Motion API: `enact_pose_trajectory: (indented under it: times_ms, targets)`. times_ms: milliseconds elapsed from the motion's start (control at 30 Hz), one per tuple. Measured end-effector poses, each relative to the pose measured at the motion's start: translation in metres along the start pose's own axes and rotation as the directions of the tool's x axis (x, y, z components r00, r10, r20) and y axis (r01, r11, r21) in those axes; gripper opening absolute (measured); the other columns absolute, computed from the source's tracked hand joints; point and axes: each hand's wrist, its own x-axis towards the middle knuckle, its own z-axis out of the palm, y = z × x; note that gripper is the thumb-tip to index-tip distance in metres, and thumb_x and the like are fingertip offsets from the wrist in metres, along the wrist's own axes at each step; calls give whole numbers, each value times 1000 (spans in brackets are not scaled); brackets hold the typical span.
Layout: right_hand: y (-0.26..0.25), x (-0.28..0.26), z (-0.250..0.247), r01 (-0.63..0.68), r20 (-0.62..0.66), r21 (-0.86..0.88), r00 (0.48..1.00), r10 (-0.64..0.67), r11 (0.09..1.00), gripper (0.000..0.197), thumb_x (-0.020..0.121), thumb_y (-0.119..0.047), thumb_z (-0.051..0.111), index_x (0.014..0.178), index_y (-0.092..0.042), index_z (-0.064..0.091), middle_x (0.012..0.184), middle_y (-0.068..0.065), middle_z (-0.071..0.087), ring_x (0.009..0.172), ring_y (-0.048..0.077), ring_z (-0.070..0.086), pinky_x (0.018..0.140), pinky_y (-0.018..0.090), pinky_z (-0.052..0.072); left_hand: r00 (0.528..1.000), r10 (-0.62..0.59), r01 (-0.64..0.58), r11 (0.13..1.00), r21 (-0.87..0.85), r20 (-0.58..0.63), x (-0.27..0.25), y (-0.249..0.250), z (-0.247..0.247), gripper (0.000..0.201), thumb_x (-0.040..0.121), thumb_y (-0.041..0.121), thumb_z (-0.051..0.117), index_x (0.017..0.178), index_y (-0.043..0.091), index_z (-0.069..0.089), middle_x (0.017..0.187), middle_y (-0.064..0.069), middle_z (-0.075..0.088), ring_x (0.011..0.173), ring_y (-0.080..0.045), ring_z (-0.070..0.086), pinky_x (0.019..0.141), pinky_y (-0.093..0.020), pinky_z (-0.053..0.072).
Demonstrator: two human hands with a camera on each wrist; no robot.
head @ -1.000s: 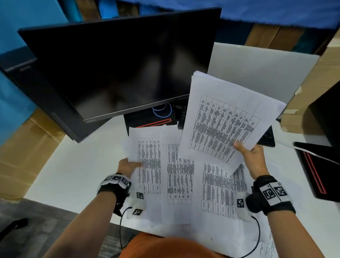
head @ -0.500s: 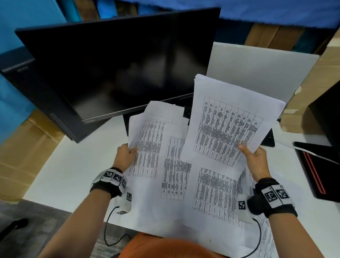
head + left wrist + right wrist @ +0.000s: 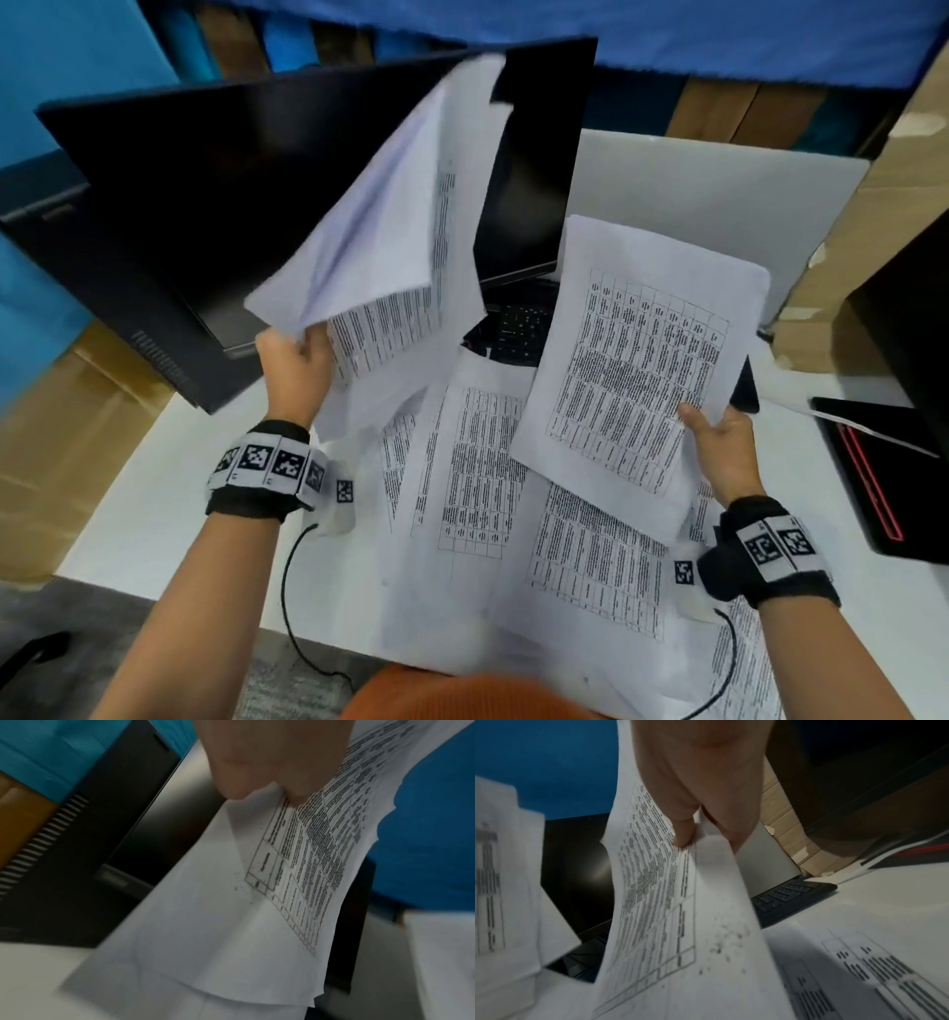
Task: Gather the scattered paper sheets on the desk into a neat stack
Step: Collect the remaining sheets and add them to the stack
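Since half a second ago the left hand (image 3: 295,362) has swung its loose bundle of white printed sheets (image 3: 405,216) up off the worktop, so the pages now flap high in front of the black monitor (image 3: 231,195), blurred with motion. Nearest the body, several white table-printed sheets (image 3: 513,514) lie overlapping and skewed across the white worktop (image 3: 169,493), some hanging over its near edge; these are not yet gathered. Above them, the left-hand fingers (image 3: 295,795) pinch the raised bundle at its lower corner, thumb on one face and fingers on the other, as the left wrist view shows. The right hand (image 3: 724,442) holds a second white printed stack (image 3: 642,360) just above the worktop, its fingers (image 3: 684,833) pinching the lower right corner. Behind it sits a black keyboard (image 3: 518,329), partly covered by paper. I judge the job roughly half done: two handfuls are lifted but apart and unaligned, so they need merging, the remaining sheets collecting, and the edges squaring
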Motion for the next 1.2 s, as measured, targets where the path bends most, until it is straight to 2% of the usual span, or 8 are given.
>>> enact_pose_trajectory:
  times_ms: [67, 200, 300, 433, 700, 867, 1000, 1200]
  targets:
    - [-7, 4, -2, 29, -4, -31, 1000, -29, 999, 40, 90, -9, 52, 129, 0, 46, 120, 3, 52, 112, 15, 47, 100, 28, 33, 999, -43, 43, 983, -177, 0, 10, 15, 2, 6, 88, 13, 55, 83, 16, 53, 70, 19, 60, 63, 11, 56, 62, -15, 47]
    - [-30, 9, -1, 78, 18, -42, 997, -78, 996, 38, 91, -9, 51, 127, 1, 48, 120, 5, 54, 110, 17, 50, 97, 30, 37, 971, -181, 218, 937, -272, 154, 19, 17, 16, 89, 62, 52, 71, 117, -12, 43, 115, -29, 56, 105, -35, 58, 93, -48, 50]
    - [-46, 9, 2, 106, 66, -24, 992, -105, 994, 36, 90, -9, 53, 125, 1, 50, 113, 1, 53, 103, 17, 51, 91, 29, 37, 923, -212, 277, 945, -174, 322, 7, 15, 40, 71, 68, 47, 69, 115, -1, 48, 113, -18, 60, 103, -26, 60, 89, -34, 52]
    - [-60, 1, 6, 85, 189, 1, 978, -84, 996, 36, 88, -10, 56, 123, -2, 53, 113, 4, 58, 103, 19, 55, 93, 32, 39, 886, -169, 249, 959, -136, 431, -15, 21, 64, 19, 85, 15, 61, 102, 10, 57, 83, 5, 61, 77, -3, 58, 58, -2, 47]
    - [-59, -10, 20, 41, 300, -1, 953, -39, 999, 22, 91, -9, 49, 108, -4, 63, 82, -10, 69, 76, 5, 66, 75, 22, 51, 774, -237, 425, 882, -205, 587, -36, 19, 82, 31, 88, 20, 56, 118, 14, 53, 91, 13, 62, 73, 9, 62, 77, -15, 52]
    - [-56, -19, 27, -10, 241, 183, 970, -35, 983, 27, 97, -37, 30, 93, -27, 55, 81, -15, 53, 76, -2, 50, 71, 13, 39, 762, -253, 456, 863, -217, 596, -40, 25, 88, 30, 89, 14, 54, 119, 7, 51, 93, 7, 61, 80, -3, 61, 67, -5, 51]
    - [-52, -22, 30, 90, 229, 161, 965, -126, 983, 27, 84, -18, 61, 111, -17, 57, 94, -13, 62, 84, -4, 59, 71, 9, 49, 766, -196, 429, 865, -260, 612, -37, 32, 90, 32, 85, 14, 59, 117, 12, 54, 98, 4, 64, 92, -12, 63, 77, -14, 54]
    - [-57, -20, 27, 113, 163, 228, 975, -153, 967, 25, 76, -6, 69, 83, -26, 56, 87, -11, 61, 77, -5, 60, 75, 10, 49, 692, -24, 333, 897, -290, 721, -34, 37, 89, 37, 78, 4, 65, 99, 33, 56, 101, 12, 63, 90, 6, 64, 76, -9, 50]
